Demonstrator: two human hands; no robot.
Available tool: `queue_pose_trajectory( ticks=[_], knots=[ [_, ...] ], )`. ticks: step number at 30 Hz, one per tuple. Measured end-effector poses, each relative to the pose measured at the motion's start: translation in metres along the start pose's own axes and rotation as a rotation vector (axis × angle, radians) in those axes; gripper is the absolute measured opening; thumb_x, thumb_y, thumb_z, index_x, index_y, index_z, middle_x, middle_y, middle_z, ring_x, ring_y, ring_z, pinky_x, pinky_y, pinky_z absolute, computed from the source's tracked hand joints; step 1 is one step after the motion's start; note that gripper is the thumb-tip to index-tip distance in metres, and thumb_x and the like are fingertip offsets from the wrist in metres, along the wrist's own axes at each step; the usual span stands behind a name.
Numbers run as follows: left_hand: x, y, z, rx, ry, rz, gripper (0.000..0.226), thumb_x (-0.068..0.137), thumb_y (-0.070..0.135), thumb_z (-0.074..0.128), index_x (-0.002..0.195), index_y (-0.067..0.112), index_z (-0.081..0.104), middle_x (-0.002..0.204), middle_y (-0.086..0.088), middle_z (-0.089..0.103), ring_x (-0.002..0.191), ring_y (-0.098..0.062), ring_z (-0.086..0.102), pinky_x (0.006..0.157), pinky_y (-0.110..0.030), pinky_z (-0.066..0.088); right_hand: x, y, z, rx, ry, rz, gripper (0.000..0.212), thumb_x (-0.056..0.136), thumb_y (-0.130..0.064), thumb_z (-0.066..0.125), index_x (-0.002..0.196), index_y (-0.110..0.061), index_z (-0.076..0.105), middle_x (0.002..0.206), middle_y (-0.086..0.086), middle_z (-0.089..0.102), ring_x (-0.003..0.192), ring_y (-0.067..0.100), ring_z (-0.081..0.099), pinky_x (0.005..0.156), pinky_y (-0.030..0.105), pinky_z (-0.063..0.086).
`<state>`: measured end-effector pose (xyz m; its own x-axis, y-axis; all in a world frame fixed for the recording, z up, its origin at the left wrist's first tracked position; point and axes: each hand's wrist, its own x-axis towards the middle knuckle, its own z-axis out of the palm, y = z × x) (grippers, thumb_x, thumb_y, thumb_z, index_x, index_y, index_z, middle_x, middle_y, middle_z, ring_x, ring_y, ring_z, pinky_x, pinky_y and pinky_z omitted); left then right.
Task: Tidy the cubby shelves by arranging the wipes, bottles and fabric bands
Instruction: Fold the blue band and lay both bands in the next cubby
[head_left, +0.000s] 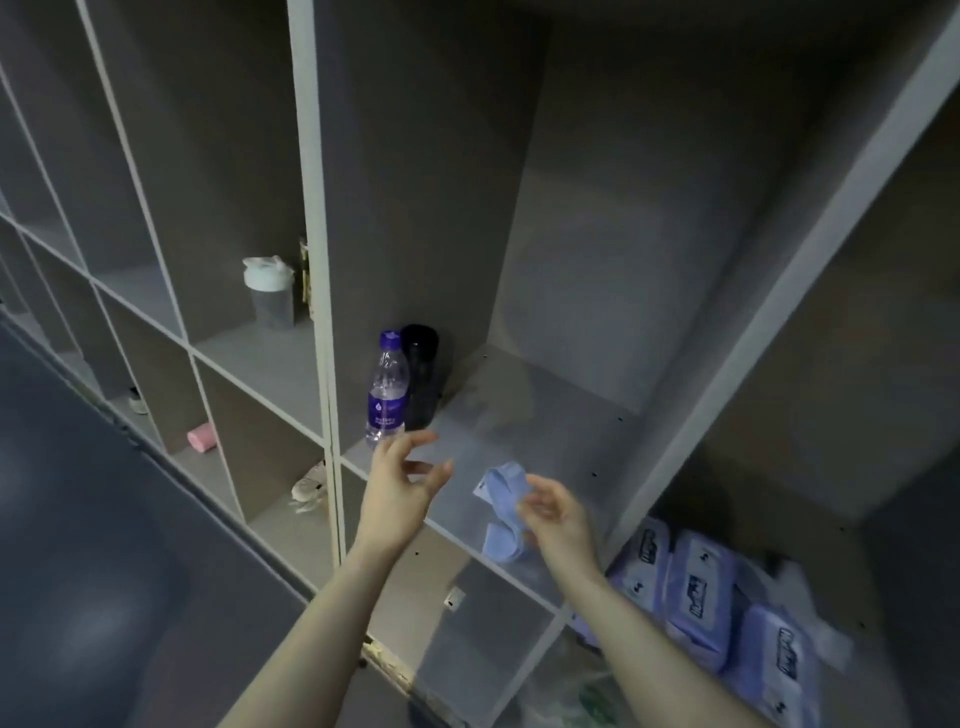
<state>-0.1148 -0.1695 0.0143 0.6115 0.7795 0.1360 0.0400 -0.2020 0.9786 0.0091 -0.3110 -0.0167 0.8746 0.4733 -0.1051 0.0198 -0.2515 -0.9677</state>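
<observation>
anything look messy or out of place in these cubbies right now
Yes. The light blue fabric band lies crumpled at the front edge of the middle shelf, beside the right hand. The wipes packs in the cubby to the right lean against one another unevenly. The clear water bottle and dark bottle stand upright.

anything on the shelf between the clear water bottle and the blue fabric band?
No. In the head view only bare shelf floor separates the water bottle from the blue fabric band; the left hand hovers over that stretch.
</observation>
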Motion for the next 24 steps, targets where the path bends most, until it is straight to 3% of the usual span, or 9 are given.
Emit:
queue_pose_trajectory(
  ticks=[3,7,11,14,17,19,20,22,24],
  knots=[
    [0.039,-0.027,0.009,0.0,-0.048,-0.033,0.033,0.081,0.012,0.071,0.11,0.023,0.06,0.121,-0.002,0.051,0.081,-0.004,0.063,0.069,-0.012,0.05,0.047,0.022,0.026,-0.112,0.135,0.055,0.03,0.081,0.004,0.059,0.11,-0.002,0.064,0.098,0.008,0.064,0.093,0.022,0.06,0.074,0.023,0.046],
    [0.085,-0.063,0.022,-0.038,-0.115,-0.026,0.04,0.078,0.004,0.07,0.099,0.036,0.058,0.116,-0.005,0.051,0.081,-0.011,0.064,0.068,-0.03,0.055,0.095,0.047,0.047,-0.308,0.191,0.132,0.02,0.082,-0.012,0.064,0.102,-0.01,0.066,0.109,0.017,0.068,0.099,0.03,0.063,0.083,0.034,0.048],
    [0.117,-0.1,0.035,-0.045,-0.186,-0.027,0.043,0.075,0.002,0.07,0.094,0.038,0.057,0.107,-0.002,0.054,0.07,-0.003,0.062,0.073,-0.029,0.053,0.133,0.081,0.05,-0.58,0.148,0.195,0.054,0.081,-0.038,0.065,0.13,-0.019,0.053,0.135,0.004,0.053,0.124,0.025,0.051,0.096,0.027,0.039],
    [0.127,-0.121,0.043,-0.066,-0.233,-0.036,0.044,0.074,-0.003,0.072,0.091,0.036,0.062,0.106,-0.001,0.058,0.062,0.0,0.06,0.069,-0.027,0.053,0.148,0.103,0.046,-0.937,0.108,0.121,0.056,0.084,-0.041,0.057,0.136,-0.028,0.045,0.142,-0.001,0.047,0.13,0.023,0.043,0.104,0.03,0.037],
    [0.132,-0.128,0.043,-0.076,-0.279,-0.037,0.043,0.075,-0.002,0.071,0.087,0.039,0.069,0.105,0.0,0.062,0.061,0.001,0.06,0.063,-0.02,0.051,0.153,0.105,0.042,-1.013,0.164,0.044,0.034,0.089,-0.028,0.052,0.121,-0.024,0.061,0.126,0.003,0.06,0.117,0.023,0.054,0.094,0.03,0.042],
    [0.133,-0.126,0.041,-0.041,-0.324,-0.038,0.04,0.077,0.0,0.07,0.09,0.039,0.065,0.107,-0.002,0.064,0.067,0.004,0.061,0.066,-0.015,0.05,0.147,0.09,0.041,-0.92,0.244,0.051,0.017,0.087,-0.016,0.051,0.091,-0.021,0.067,0.101,0.006,0.065,0.103,0.027,0.062,0.083,0.034,0.046],
    [0.131,-0.122,0.04,-0.022,-0.351,-0.042,0.039,0.078,0.002,0.069,0.091,0.038,0.063,0.109,-0.003,0.064,0.072,0.005,0.061,0.07,-0.016,0.051,0.141,0.079,0.04,-0.835,0.295,0.038,0.014,0.084,-0.014,0.053,0.076,-0.023,0.062,0.088,0.005,0.06,0.095,0.031,0.063,0.076,0.036,0.047],
    [0.125,-0.106,0.036,0.02,-0.401,-0.021,0.037,0.08,0.01,0.069,0.095,0.042,0.059,0.115,-0.003,0.064,0.081,0.006,0.061,0.078,-0.023,0.052,0.121,0.052,0.04,-0.716,0.407,-0.085,0.007,0.078,-0.017,0.058,0.071,-0.02,0.059,0.081,0.001,0.055,0.084,0.03,0.062,0.066,0.035,0.044],
    [0.115,-0.08,0.032,0.14,-0.471,0.127,0.037,0.077,0.032,0.068,0.108,0.047,0.052,0.123,0.007,0.058,0.098,0.011,0.054,0.088,-0.02,0.046,0.087,0.016,0.043,-0.645,0.449,-0.233,0.001,0.078,-0.022,0.059,0.077,-0.022,0.059,0.084,-0.002,0.055,0.078,0.019,0.059,0.064,0.032,0.043]
  ],
)
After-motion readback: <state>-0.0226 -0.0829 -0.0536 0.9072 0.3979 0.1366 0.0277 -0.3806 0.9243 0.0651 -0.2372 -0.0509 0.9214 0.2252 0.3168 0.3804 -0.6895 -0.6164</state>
